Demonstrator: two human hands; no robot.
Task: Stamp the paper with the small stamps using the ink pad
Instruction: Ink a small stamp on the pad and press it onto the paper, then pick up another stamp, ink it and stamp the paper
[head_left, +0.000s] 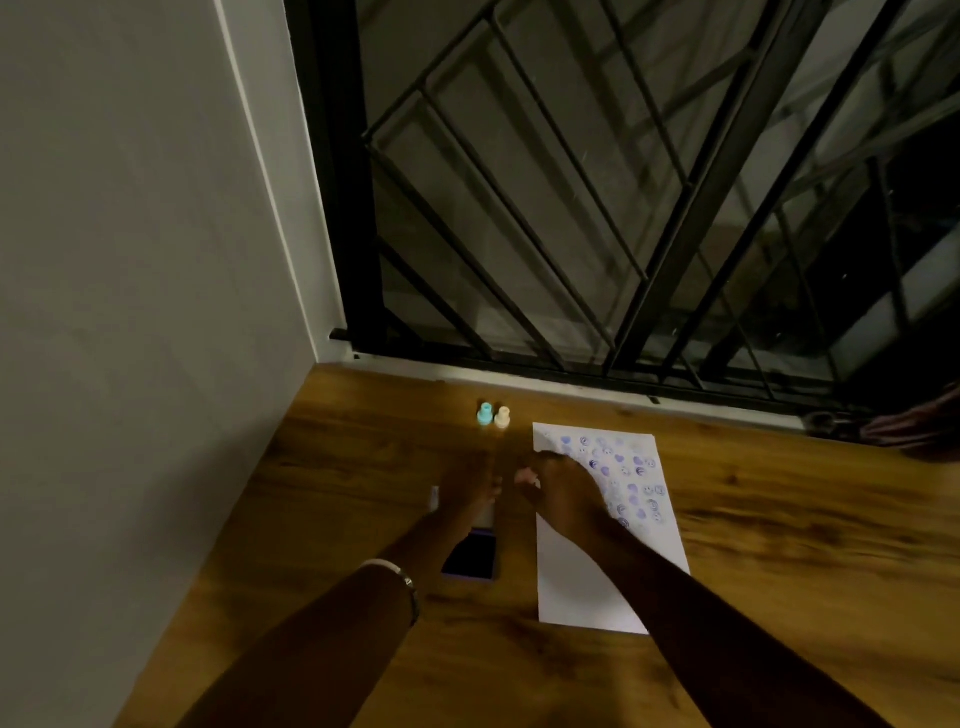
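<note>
Our main worry is a smear: our right hand (563, 493) hovers low over the white sheet of paper (608, 525), whose upper half already carries purple heart and smiley prints, and a dragged wrist could blur wet ink. The dim light also makes placement chancy. Our left hand (470, 486) reaches forward above the open dark purple ink pad (470, 556), which lies on the wooden tabletop (779, 571) just left of the paper. Both arms stretch out, the hands close together but apart; whether either pinches a stamp we cannot tell. A small teal stamp (484, 415) and a small cream stamp (502, 417) stand upright side by side beyond the hands.
</note>
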